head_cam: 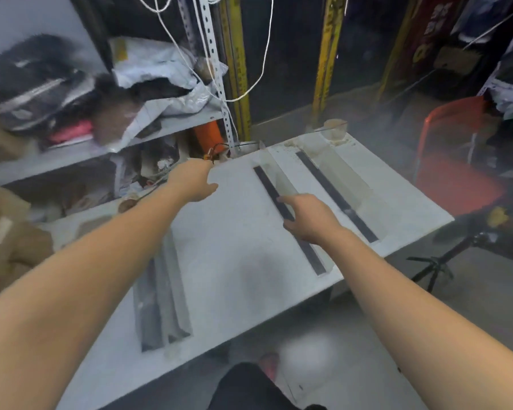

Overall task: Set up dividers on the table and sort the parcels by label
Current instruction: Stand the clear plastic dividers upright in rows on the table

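Dividers lie across the white tabletop [237, 279], which fills the middle of the frame: a middle divider [279, 199] with a dark strip along its base runs from upper centre toward lower right, a far divider [338, 196] of the same kind lies parallel to it further right, and stacked dividers [160, 294] rest flat at lower left of the tabletop. The right hand [308, 217] sits over the middle divider, fingers curled down at its clear wall; whether it grips is unclear. The left hand [194, 180], left of centre, is spread flat and loose near the tabletop's far edge, holding nothing. Parcels [157, 69] are heaped on a shelf [80, 149] at upper left. A red chair [453, 173] stands at right.
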`<state>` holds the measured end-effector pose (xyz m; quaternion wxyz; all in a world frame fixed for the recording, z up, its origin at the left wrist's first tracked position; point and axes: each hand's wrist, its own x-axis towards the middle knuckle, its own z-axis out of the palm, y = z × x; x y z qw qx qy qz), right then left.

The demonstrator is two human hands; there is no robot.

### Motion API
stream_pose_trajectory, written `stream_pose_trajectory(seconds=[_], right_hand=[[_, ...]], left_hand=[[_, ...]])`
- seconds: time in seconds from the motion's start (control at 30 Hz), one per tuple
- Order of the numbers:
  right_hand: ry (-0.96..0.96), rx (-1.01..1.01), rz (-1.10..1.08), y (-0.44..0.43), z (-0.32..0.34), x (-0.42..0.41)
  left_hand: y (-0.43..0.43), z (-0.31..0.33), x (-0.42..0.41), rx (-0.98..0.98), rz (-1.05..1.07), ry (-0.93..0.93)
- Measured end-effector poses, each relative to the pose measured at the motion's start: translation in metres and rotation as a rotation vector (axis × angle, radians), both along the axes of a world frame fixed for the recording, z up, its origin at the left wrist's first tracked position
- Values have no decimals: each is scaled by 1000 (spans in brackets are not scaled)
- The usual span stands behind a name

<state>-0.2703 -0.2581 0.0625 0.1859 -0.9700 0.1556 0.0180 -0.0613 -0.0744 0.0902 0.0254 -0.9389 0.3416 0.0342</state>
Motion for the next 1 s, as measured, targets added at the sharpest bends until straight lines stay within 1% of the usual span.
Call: stream_pose_trajectory(seconds=[0.2,0.37,0.53,0.77,1.0], right_hand=[[-65,5,143,58,15,-9],[-53,-15,223,103,15,-13],[-35,-21,272,140,12,-6],[-10,-8,262,184,-5,16],[55,155,97,225,-35,50]], left_hand=[[90,16,-59,14,182,-15],[151,12,-82,-45,269,30],[193,-3,-91,-83,300,57],[223,-35,-64,-122,250,99],[228,-66,-3,-127,78,144]])
